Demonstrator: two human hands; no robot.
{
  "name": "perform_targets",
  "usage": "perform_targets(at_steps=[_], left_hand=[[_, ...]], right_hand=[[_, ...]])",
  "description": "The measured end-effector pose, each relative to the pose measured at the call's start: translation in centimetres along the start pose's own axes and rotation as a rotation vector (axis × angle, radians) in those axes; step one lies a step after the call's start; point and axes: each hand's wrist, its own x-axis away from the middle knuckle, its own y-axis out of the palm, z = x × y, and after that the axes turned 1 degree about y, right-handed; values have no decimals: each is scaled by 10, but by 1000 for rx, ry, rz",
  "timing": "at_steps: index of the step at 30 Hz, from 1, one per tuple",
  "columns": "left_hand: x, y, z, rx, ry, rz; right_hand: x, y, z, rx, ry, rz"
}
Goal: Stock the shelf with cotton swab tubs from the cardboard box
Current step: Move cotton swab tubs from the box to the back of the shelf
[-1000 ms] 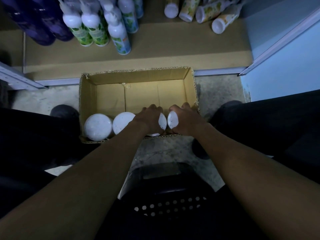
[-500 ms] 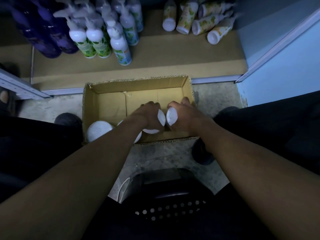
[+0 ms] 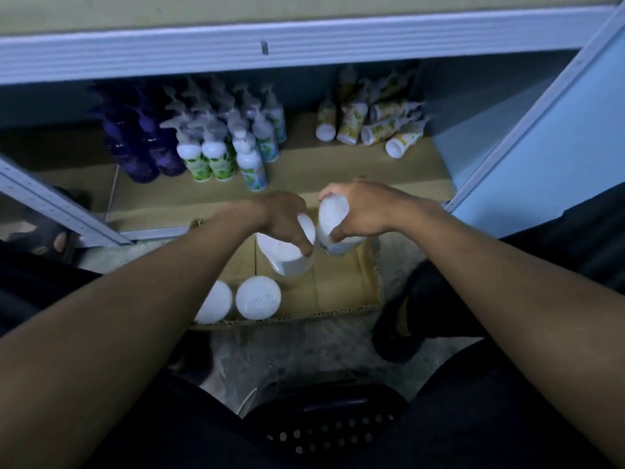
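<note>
An open cardboard box (image 3: 345, 292) lies on the floor in front of the bottom shelf (image 3: 338, 177). My left hand (image 3: 282, 216) grips white-lidded cotton swab tubs (image 3: 285, 257), lifted above the box; a second lid edge shows by its fingers. My right hand (image 3: 362, 211) holds tubs (image 3: 333, 218) too, raised and tilted over the box's far right corner. Two more white-lidded tubs (image 3: 258, 297) stand in the box's near left part, one partly hidden by my left forearm.
On the shelf stand purple bottles (image 3: 142, 147), white pump bottles (image 3: 216, 154) and lying yellow-labelled tubes (image 3: 375, 126). A blue upright (image 3: 527, 130) bounds the shelf at right, a metal rail (image 3: 61, 208) at left. A black perforated stool (image 3: 324, 428) is below me.
Both hands have lifted the tubs up out of the box toward the shelf. My view has tilted upward, showing the shelf's upper edge.
</note>
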Motion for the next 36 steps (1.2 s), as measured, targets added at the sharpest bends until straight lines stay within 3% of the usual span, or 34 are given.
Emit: perform_targets(at_steps=[12, 24, 30, 36], left_hand=[[90, -127, 43, -82, 45, 127], [147, -233, 88, -36, 15, 259], [145, -276, 92, 4, 18, 360], [123, -309, 89, 36, 0, 365]], right_hand=[[69, -114, -27, 39, -115, 231], [117, -226, -65, 59, -67, 415], [115, -266, -77, 65, 1, 489], [98, -291, -80, 99, 57, 509]])
